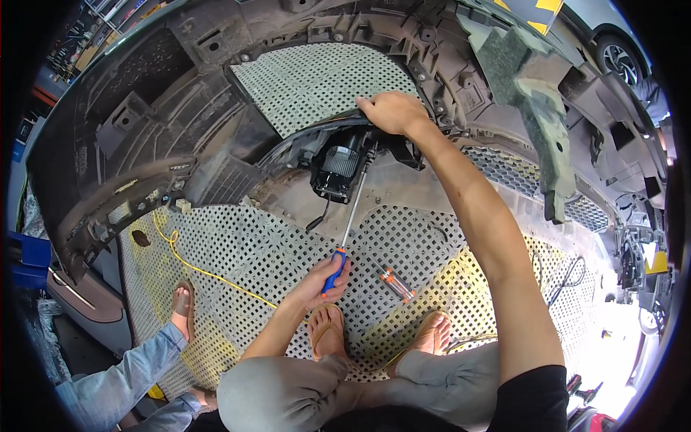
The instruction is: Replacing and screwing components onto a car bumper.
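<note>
A long-shafted screwdriver (351, 216) with a blue and orange handle is gripped in my left hand (309, 286). Its shaft slants up and slightly right to the right side of a black finned unit (340, 162), probably a lamp, mounted inside a large car bumper (209, 155). The bumper's inner face is toward me. Over the edge of its opening, my right hand (396, 113) is curled beside the unit, thumb pointing left; its fingertips are hidden. From the unit's lower end hangs a short black lead (317, 217).
A second screwdriver (396, 284) with a clear, orange-ended handle lies on the perforated mat (403, 237) before my feet. A yellow cable (216, 270) crosses the left side. Another person's jeans-clad leg (137, 367) is at lower left. A grey-green plastic bracket (543, 129) juts down at right.
</note>
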Action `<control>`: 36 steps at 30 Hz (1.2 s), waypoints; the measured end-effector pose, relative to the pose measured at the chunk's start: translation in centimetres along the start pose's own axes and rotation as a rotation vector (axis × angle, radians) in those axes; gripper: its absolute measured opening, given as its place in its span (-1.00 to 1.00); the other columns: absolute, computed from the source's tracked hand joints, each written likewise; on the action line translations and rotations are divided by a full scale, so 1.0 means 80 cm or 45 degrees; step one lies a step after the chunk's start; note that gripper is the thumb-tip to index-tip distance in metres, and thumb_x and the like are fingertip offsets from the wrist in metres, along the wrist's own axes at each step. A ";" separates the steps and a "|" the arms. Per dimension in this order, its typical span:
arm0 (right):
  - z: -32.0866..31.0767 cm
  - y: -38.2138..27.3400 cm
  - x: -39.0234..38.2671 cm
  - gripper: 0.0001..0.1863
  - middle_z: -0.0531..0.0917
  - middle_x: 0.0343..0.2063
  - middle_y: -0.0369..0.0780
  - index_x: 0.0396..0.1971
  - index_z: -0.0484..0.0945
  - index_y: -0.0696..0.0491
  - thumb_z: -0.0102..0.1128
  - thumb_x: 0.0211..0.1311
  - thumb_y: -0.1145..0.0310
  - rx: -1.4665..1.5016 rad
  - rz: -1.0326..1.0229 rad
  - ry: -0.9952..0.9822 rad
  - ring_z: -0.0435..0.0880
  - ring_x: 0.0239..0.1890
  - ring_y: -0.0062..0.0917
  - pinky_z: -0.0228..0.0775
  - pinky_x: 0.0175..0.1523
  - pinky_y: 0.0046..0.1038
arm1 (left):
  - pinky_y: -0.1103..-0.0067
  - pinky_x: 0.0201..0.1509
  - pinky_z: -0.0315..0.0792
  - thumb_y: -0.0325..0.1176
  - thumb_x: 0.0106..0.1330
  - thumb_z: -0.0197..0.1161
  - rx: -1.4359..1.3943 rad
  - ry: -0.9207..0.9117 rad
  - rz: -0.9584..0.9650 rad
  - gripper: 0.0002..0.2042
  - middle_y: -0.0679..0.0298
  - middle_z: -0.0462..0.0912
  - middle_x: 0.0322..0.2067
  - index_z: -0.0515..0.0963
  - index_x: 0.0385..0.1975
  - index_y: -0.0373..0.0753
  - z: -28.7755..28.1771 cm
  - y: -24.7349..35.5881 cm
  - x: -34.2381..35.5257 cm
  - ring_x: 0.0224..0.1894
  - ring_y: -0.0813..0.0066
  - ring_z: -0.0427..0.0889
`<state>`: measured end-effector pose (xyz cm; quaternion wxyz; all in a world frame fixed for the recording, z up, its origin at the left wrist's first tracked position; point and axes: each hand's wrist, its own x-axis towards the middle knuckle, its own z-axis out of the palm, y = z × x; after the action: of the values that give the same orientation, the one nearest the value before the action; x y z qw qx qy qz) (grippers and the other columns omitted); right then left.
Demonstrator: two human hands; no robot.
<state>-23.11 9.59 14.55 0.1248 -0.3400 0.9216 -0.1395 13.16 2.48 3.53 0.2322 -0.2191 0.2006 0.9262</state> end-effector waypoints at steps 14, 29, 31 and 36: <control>0.001 0.003 0.002 -0.28 0.71 -0.07 0.02 -0.14 0.73 0.05 -0.32 0.48 -0.22 0.007 -0.014 0.001 0.65 0.05 -0.07 0.41 0.22 -0.13 | 0.62 -0.62 0.32 0.02 0.57 -0.01 0.386 0.325 0.494 -0.57 0.34 0.48 -0.43 0.35 0.09 -0.26 0.018 -0.015 0.001 -0.70 0.52 0.39; -0.005 -0.001 0.000 -0.26 0.66 0.06 0.03 -0.03 0.69 0.14 -0.29 0.47 -0.21 0.050 0.007 -0.075 0.60 0.15 -0.07 0.38 0.28 -0.15 | 0.46 -0.60 0.38 -0.12 0.50 0.12 1.500 0.821 0.457 -0.64 0.20 0.56 -0.59 0.47 -0.05 -0.36 0.027 -0.010 0.003 -0.70 0.33 0.51; -0.008 -0.002 0.001 -0.26 0.65 0.06 0.04 -0.03 0.69 0.14 -0.29 0.47 -0.21 0.038 -0.006 -0.081 0.60 0.16 -0.08 0.38 0.29 -0.15 | 0.65 -0.70 0.18 0.02 0.55 0.01 0.453 0.319 0.185 -0.55 0.38 0.42 -0.55 0.47 0.06 -0.30 0.017 -0.002 -0.002 -0.69 0.61 0.35; -0.005 0.000 0.001 -0.25 0.65 0.07 0.05 -0.02 0.68 0.15 -0.28 0.46 -0.22 0.043 0.021 -0.076 0.59 0.17 -0.08 0.37 0.29 -0.15 | 0.72 -0.75 0.12 0.16 0.53 -0.04 -0.273 0.052 0.148 -0.48 0.42 0.25 -0.61 0.40 0.14 -0.19 -0.005 -0.014 0.005 -0.75 0.65 0.20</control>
<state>-23.28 9.60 14.96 0.1591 -0.3343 0.9178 -0.1436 13.52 3.39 2.70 0.1491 -0.2493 0.1174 0.9497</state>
